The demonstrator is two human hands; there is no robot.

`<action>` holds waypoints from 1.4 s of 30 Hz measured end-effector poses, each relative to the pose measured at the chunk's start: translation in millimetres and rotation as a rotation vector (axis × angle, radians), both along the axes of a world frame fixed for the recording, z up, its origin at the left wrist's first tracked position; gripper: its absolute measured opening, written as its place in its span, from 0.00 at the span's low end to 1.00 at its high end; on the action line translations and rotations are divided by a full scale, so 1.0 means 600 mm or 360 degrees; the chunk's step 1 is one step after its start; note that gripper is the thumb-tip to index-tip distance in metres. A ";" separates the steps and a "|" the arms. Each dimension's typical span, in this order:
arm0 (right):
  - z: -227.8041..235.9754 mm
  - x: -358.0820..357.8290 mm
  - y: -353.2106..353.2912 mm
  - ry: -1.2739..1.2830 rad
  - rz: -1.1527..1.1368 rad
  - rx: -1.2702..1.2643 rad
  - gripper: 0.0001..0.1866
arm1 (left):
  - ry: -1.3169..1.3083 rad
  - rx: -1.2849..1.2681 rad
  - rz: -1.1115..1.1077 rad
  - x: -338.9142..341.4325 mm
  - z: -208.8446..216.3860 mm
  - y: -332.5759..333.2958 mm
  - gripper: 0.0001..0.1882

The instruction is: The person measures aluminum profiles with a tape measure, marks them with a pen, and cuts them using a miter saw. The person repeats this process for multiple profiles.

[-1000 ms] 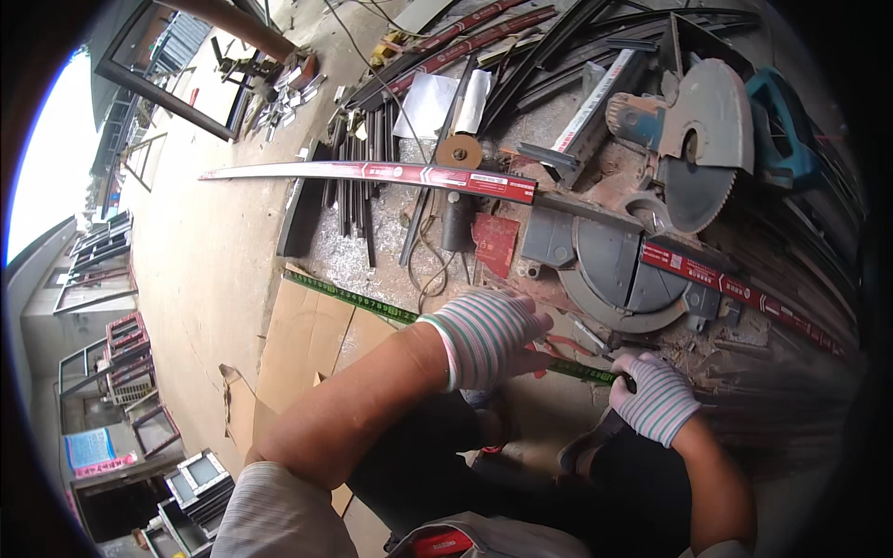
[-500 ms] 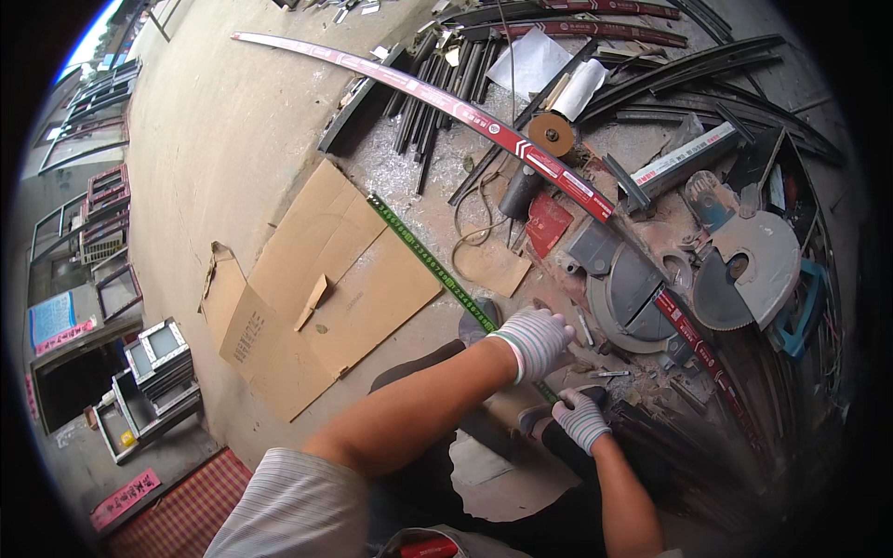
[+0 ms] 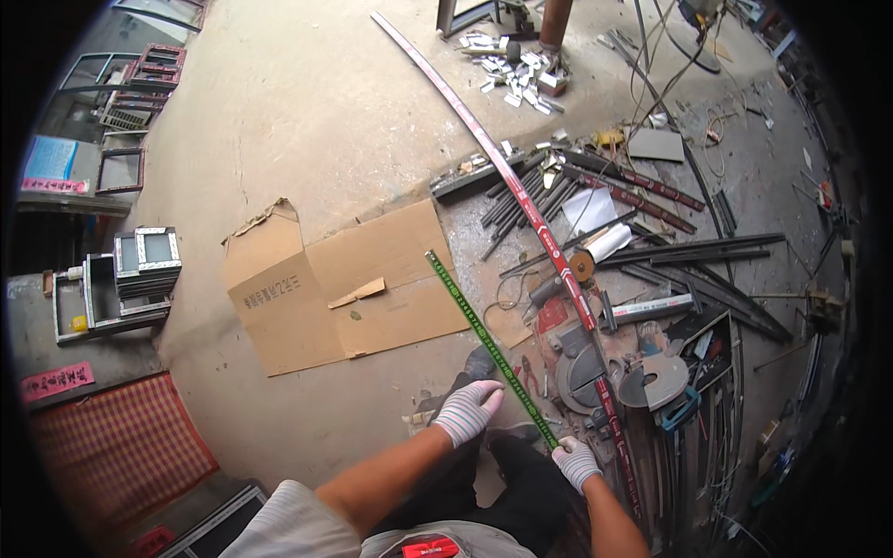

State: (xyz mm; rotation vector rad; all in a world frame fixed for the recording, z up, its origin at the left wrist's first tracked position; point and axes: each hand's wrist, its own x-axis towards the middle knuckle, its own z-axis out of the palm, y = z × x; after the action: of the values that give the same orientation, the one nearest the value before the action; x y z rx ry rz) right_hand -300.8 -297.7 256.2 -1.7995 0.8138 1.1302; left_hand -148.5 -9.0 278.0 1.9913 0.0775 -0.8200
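A green tape measure (image 3: 482,335) is drawn out in a long, straight strip, its far end over the cardboard. My right hand (image 3: 577,462), in a striped, light-coloured knit glove, is closed around its near end; the case is hidden by the fingers. To the left of the strip and apart from it is my left hand (image 3: 468,412), in a matching glove. Its fingers are drawn together with the thumb, and whether anything small is between them cannot be seen. Right of the tape, a long red-and-white profile bar (image 3: 516,195) runs across a cutting saw (image 3: 584,377).
A flattened cardboard sheet (image 3: 400,242) lies on the floor, left of the tape. Dark profile offcuts (image 3: 535,197) are piled beyond the saw. Red-handled pliers (image 3: 529,374) lie near the tape. Stacked window frames (image 3: 147,265) stand at the far left.
My left hand has moved left and down, away from over the tape. My right hand still grips its near end. The view has shifted, showing more floor beyond the bar.
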 end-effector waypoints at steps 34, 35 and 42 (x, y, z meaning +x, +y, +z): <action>0.148 0.963 0.239 -0.0057 0.0545 -0.0240 0.20 | -0.1345 -0.0186 0.1429 0.700 0.797 0.625 0.14; 0.029 0.990 0.160 -0.0277 0.0551 -0.0324 0.21 | -0.1438 -0.0296 0.1345 0.759 0.840 0.624 0.13; 0.271 1.304 0.433 -0.0694 0.0826 -0.0236 0.22 | -0.2521 0.0483 0.0813 0.889 1.074 0.740 0.15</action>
State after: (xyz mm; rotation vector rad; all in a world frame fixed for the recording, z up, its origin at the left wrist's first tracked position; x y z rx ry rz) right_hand 481.8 -38.1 418.7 -2.3506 0.1750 0.9405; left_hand 384.8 434.8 922.4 2.2030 -0.2172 1.2181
